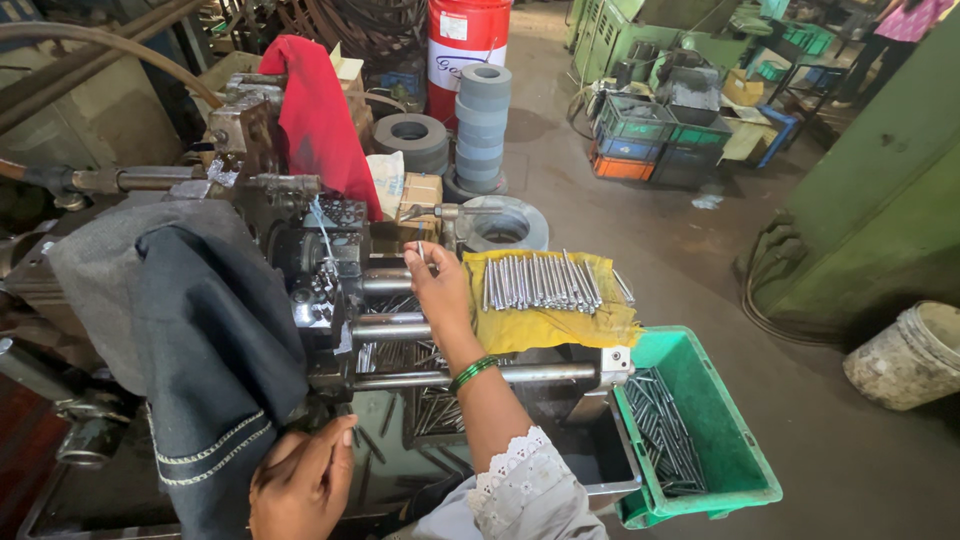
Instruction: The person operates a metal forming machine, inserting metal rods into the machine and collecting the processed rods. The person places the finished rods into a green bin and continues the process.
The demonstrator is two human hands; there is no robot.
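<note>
Right hand pinching thin metal pin, fellow pins just beside

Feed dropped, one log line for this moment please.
right hand: holds thin metal pin at machine | left hand: low, by dark cloth | pins: on yellow cloth

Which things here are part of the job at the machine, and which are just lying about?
In use: right hand holding a thin metal pin; left hand; machine; pins on yellow cloth; green crate.

Lying about: grinding wheels; red drum; white bucket.
</note>
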